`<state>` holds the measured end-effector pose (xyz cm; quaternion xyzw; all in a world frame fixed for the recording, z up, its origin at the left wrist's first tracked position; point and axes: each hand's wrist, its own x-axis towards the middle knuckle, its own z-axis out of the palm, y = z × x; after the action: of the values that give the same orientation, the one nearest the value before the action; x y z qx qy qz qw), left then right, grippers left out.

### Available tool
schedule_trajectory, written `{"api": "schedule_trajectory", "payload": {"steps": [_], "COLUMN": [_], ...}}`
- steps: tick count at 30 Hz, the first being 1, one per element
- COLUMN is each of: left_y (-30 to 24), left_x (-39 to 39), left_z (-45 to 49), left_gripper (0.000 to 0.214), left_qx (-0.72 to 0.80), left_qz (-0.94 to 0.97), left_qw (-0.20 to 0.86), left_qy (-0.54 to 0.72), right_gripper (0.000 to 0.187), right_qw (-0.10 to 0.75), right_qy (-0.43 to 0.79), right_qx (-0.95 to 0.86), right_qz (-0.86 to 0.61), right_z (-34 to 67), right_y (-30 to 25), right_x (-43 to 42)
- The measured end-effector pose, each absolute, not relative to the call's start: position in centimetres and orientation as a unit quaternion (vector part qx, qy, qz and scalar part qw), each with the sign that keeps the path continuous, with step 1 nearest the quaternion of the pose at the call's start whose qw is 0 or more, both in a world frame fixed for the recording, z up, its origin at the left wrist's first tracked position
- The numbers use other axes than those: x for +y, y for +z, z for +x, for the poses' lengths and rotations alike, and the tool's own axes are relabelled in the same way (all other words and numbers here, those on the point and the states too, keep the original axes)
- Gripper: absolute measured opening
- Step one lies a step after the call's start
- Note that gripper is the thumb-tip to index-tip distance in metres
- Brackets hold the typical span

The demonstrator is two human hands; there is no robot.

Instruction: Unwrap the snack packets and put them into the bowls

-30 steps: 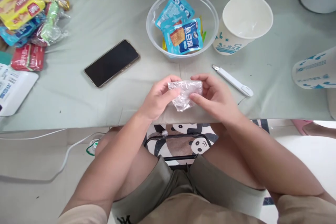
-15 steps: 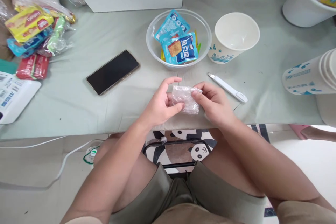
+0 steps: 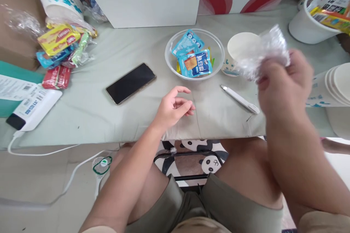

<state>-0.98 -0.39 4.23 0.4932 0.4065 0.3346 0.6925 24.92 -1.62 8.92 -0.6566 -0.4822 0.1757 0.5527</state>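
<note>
My right hand point(image 3: 287, 80) is raised at the right, its fingers closed on a crumpled clear plastic wrapper point(image 3: 264, 52), slightly blurred by motion. The wrapper partly covers a white paper cup point(image 3: 240, 42) with blue print. My left hand point(image 3: 175, 107) hovers near the table's front edge, fingers apart and loosely bent, holding nothing. Beyond it stands a clear plastic bowl point(image 3: 218, 49) with blue snack packets point(image 3: 198, 63) inside. Between my hands lies a white utility knife point(image 3: 240, 99) with a short bit of blade showing.
A phone point(image 3: 131, 83) lies left of the bowl. Farther left are assorted snack packs point(image 3: 58, 40) and a white power bank point(image 3: 38, 107) with a cable. Nested paper cups point(image 3: 319, 87) and a white tub point(image 3: 306, 27) stand at right. A white box point(image 3: 153, 0) stands behind.
My right hand has carried the plastic wrapper up and right, away from my left hand, which no longer touches it. The view has shifted slightly.
</note>
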Motion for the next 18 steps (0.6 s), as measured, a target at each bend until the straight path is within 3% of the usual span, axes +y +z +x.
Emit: {"api": "schedule_trajectory", "payload": {"steps": [2, 4, 7, 8, 12, 15, 18], "left_y": [4.4, 4.5, 4.5, 4.5, 4.7, 5.3, 6.2], "left_x": [-0.1, 0.2, 0.6, 0.7, 1.5, 2.1, 2.8], "left_z": [-1.0, -1.1, -1.2, -1.3, -1.9, -2.5, -3.5], "left_gripper": [0.037, 0.034, 0.034, 0.035, 0.039, 0.042, 0.043], "left_qx": [0.396, 0.384, 0.375, 0.373, 0.365, 0.363, 0.371], "left_qz": [0.488, 0.48, 0.467, 0.462, 0.435, 0.4, 0.365], "left_qw": [0.696, 0.701, 0.708, 0.71, 0.715, 0.705, 0.689], "left_qy": [0.348, 0.36, 0.375, 0.379, 0.409, 0.459, 0.504], "right_gripper": [0.009, 0.012, 0.042, 0.042, 0.011, 0.007, 0.022], "right_qw": [0.552, 0.441, 0.257, 0.21, 0.079, 0.019, -0.009], "right_qy": [0.111, 0.079, 0.119, 0.117, 0.06, 0.079, 0.108], "right_qx": [-0.478, -0.491, -0.522, -0.538, -0.611, -0.644, -0.652], "right_qz": [-0.675, -0.747, -0.804, -0.808, -0.785, -0.761, -0.751], "right_z": [26.8, 28.4, 30.2, 30.6, 32.1, 32.5, 32.4], "right_y": [10.7, 12.1, 12.8, 12.7, 11.5, 10.7, 9.5], "right_x": [1.2, 4.1, 7.8, 8.8, 11.9, 12.9, 13.5]}}
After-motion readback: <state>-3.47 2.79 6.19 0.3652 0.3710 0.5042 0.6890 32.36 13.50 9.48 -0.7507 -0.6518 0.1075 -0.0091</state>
